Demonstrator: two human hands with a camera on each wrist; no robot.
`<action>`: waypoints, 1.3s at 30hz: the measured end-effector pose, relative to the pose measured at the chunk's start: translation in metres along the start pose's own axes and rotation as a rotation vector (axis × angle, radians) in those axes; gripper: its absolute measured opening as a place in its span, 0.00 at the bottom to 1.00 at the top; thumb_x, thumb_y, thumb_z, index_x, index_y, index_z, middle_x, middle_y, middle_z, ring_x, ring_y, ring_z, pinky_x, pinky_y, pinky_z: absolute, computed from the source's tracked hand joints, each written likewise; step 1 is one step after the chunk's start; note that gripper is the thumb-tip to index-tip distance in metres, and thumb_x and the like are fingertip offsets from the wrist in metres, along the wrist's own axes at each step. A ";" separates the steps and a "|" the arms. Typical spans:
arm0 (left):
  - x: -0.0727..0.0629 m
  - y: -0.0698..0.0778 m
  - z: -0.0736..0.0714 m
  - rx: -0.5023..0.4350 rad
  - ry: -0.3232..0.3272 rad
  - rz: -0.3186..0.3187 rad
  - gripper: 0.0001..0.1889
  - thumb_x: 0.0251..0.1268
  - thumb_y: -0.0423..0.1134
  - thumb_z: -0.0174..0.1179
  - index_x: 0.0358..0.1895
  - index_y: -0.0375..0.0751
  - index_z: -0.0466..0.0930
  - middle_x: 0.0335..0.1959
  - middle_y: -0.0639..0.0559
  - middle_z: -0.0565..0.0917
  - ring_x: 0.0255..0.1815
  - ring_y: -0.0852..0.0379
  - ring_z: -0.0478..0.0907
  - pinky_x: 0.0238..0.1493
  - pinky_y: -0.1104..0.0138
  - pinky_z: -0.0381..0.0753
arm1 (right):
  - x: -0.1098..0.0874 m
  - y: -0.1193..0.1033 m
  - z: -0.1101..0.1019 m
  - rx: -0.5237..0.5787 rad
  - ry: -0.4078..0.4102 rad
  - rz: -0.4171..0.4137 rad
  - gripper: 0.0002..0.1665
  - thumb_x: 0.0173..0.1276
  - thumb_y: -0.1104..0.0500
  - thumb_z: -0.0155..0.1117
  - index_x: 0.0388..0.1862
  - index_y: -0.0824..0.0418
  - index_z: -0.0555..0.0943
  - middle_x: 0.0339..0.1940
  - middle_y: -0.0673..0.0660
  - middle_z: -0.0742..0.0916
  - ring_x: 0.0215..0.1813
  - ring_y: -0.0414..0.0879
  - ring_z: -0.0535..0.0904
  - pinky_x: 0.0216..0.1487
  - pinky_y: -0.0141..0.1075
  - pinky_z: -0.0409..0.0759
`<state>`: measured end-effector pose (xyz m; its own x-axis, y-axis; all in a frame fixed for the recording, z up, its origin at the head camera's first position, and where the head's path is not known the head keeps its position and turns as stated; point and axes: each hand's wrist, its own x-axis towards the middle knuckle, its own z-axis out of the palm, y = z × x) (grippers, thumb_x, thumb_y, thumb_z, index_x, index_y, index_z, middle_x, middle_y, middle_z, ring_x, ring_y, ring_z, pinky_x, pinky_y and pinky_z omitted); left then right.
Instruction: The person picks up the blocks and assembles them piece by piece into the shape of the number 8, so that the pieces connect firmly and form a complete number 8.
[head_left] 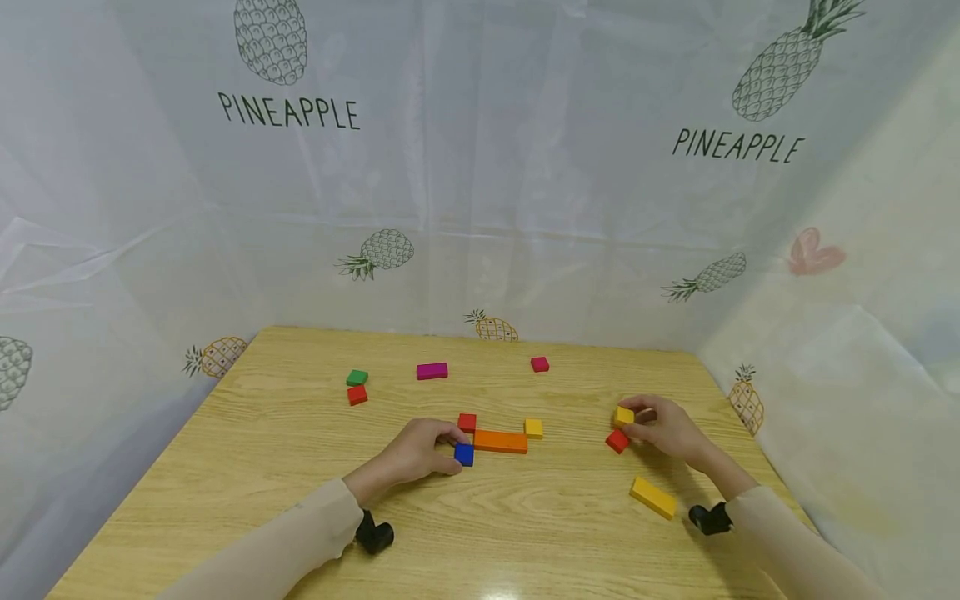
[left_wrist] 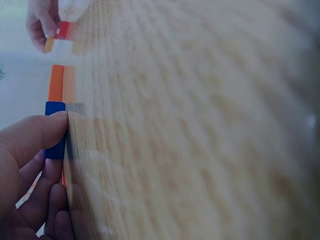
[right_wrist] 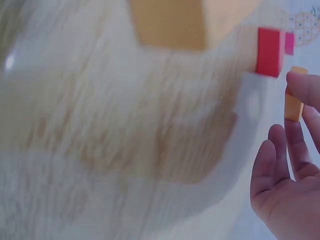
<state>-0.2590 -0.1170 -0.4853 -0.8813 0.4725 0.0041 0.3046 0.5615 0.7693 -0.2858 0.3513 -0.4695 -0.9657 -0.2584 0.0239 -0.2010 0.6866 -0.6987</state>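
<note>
My left hand [head_left: 417,451] pinches a blue block [head_left: 464,454] between thumb and fingers, at the left end of a long orange block [head_left: 500,442]. In the left wrist view the thumb lies across the blue block [left_wrist: 55,130], close over the table. A red block [head_left: 467,422] stands just behind the blue one, and a small yellow block [head_left: 533,428] sits at the orange block's right end. On the right, my right hand [head_left: 667,429] holds another small yellow block [head_left: 623,417] by its edges. A red block [head_left: 617,442] lies right below it in the head view.
A long yellow block [head_left: 653,497] lies in front of the right hand. Farther back are a green block [head_left: 357,377], a red block [head_left: 357,395], a purple block [head_left: 432,371] and a pinkish-red block [head_left: 540,364]. A pineapple-print sheet [head_left: 480,183] hangs around the wooden table [head_left: 480,533].
</note>
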 end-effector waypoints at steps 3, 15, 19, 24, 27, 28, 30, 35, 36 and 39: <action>0.000 0.000 0.000 -0.001 0.000 -0.001 0.16 0.60 0.37 0.79 0.51 0.49 0.90 0.47 0.58 0.88 0.49 0.56 0.81 0.59 0.54 0.82 | -0.001 -0.009 0.000 0.004 0.007 -0.024 0.27 0.74 0.57 0.73 0.68 0.65 0.80 0.62 0.66 0.83 0.58 0.60 0.82 0.44 0.34 0.86; 0.000 -0.001 0.000 -0.009 -0.005 -0.010 0.16 0.61 0.36 0.79 0.52 0.49 0.90 0.46 0.58 0.88 0.49 0.55 0.81 0.58 0.53 0.81 | -0.011 -0.055 0.026 0.036 -0.059 -0.180 0.21 0.72 0.61 0.74 0.62 0.62 0.84 0.60 0.64 0.84 0.50 0.51 0.83 0.46 0.32 0.85; 0.000 -0.001 0.000 -0.003 -0.004 -0.009 0.16 0.61 0.36 0.79 0.52 0.49 0.90 0.46 0.58 0.88 0.49 0.55 0.81 0.58 0.53 0.82 | -0.015 -0.063 0.039 0.026 -0.088 -0.212 0.21 0.71 0.61 0.75 0.61 0.62 0.84 0.59 0.63 0.85 0.49 0.49 0.83 0.48 0.33 0.84; 0.001 -0.001 0.001 -0.001 -0.001 -0.010 0.16 0.60 0.37 0.79 0.51 0.50 0.90 0.47 0.58 0.87 0.49 0.56 0.81 0.58 0.53 0.81 | -0.020 -0.074 0.055 0.035 -0.103 -0.232 0.20 0.71 0.62 0.75 0.60 0.63 0.84 0.56 0.62 0.85 0.48 0.48 0.82 0.47 0.34 0.84; 0.001 -0.001 0.001 0.004 0.000 -0.009 0.16 0.60 0.37 0.79 0.51 0.50 0.90 0.47 0.58 0.87 0.49 0.56 0.81 0.58 0.53 0.81 | -0.023 -0.081 0.063 0.050 -0.107 -0.235 0.20 0.71 0.63 0.75 0.59 0.63 0.84 0.55 0.62 0.85 0.47 0.48 0.82 0.46 0.34 0.85; 0.001 -0.001 0.001 0.005 0.000 -0.009 0.16 0.60 0.37 0.79 0.51 0.50 0.90 0.47 0.58 0.87 0.49 0.56 0.81 0.59 0.53 0.81 | -0.023 -0.083 0.066 0.055 -0.111 -0.236 0.20 0.71 0.63 0.75 0.59 0.64 0.84 0.56 0.63 0.85 0.47 0.48 0.82 0.46 0.34 0.85; 0.001 -0.001 0.001 0.006 0.000 -0.008 0.16 0.60 0.37 0.79 0.51 0.50 0.90 0.47 0.58 0.88 0.49 0.56 0.81 0.59 0.52 0.81 | -0.024 -0.085 0.070 0.062 -0.118 -0.230 0.20 0.70 0.63 0.76 0.60 0.63 0.84 0.56 0.63 0.85 0.47 0.48 0.83 0.46 0.33 0.84; 0.002 -0.002 0.001 0.006 -0.003 -0.002 0.16 0.60 0.37 0.79 0.52 0.50 0.90 0.47 0.58 0.88 0.49 0.56 0.81 0.59 0.52 0.81 | -0.025 -0.089 0.078 0.087 -0.122 -0.213 0.21 0.70 0.63 0.76 0.60 0.63 0.84 0.58 0.63 0.85 0.48 0.51 0.83 0.48 0.35 0.84; 0.002 -0.002 0.001 0.006 -0.004 -0.002 0.16 0.61 0.37 0.79 0.52 0.50 0.90 0.47 0.58 0.88 0.49 0.56 0.81 0.59 0.52 0.81 | -0.025 -0.090 0.079 0.091 -0.121 -0.210 0.21 0.69 0.63 0.76 0.60 0.63 0.84 0.58 0.63 0.85 0.49 0.51 0.83 0.48 0.34 0.84; 0.002 -0.003 0.001 0.000 -0.006 -0.002 0.16 0.61 0.36 0.79 0.52 0.50 0.90 0.46 0.58 0.87 0.49 0.56 0.81 0.58 0.53 0.81 | -0.025 -0.091 0.083 0.102 -0.121 -0.207 0.21 0.69 0.64 0.77 0.60 0.63 0.84 0.58 0.63 0.85 0.48 0.52 0.83 0.48 0.34 0.84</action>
<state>-0.2613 -0.1167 -0.4885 -0.8798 0.4753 -0.0010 0.3028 0.5622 0.7696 -0.2293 0.2387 -0.4654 -0.8778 -0.4699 0.0929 -0.3691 0.5401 -0.7563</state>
